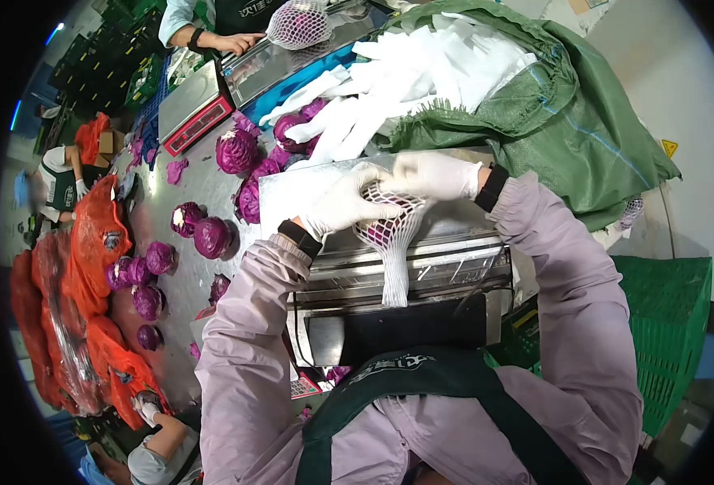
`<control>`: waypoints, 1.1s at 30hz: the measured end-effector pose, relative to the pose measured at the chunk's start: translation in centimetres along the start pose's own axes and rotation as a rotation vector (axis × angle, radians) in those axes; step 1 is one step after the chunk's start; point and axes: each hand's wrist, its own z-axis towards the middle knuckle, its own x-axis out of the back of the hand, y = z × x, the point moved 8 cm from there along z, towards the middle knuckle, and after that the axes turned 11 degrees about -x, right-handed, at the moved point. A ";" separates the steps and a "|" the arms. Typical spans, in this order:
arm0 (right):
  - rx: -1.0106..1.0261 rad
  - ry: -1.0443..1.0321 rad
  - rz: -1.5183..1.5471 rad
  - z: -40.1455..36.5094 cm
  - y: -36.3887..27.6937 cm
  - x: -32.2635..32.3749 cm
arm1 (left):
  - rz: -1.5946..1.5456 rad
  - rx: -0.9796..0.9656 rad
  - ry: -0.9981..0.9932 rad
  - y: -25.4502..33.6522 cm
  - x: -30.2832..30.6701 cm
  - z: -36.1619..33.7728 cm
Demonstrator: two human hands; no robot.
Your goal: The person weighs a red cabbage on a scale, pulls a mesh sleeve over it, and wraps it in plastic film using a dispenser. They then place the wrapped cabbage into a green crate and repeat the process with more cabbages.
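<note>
A white foam net sleeve [401, 230] is stretched over a purple cabbage [377, 232], its narrow tail hanging toward me. My left hand [342, 204], in a white glove, grips the net from the left, thumb across the front. At its far side my right hand [436, 175], gloved too and slightly blurred, is closed at the net's upper edge; the fingertips are partly hidden. Both hands are above a metal wrapping machine [454, 263] with a dark front plate.
White net sleeves [438, 69] spill from a green woven sack [591, 121]. Loose purple cabbages [213, 237] lie left, near a red scale [199, 113] and orange mesh sacks [98, 234]. Across the table, a co-worker's hand [240, 43] is near a netted cabbage [299, 24]. A green crate [660, 331] stands right.
</note>
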 end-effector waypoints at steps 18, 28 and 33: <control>0.133 0.526 0.304 1.7 6.3 2.1 | -0.670 0.121 0.118 -3.8 -3.1 2.8; 0.264 0.812 -0.415 -1.6 5.2 -0.7 | 0.091 0.025 0.529 -10.7 2.9 0.0; 0.374 0.712 -0.374 -10.2 6.3 1.3 | 0.450 -0.117 0.524 -6.7 5.8 -9.7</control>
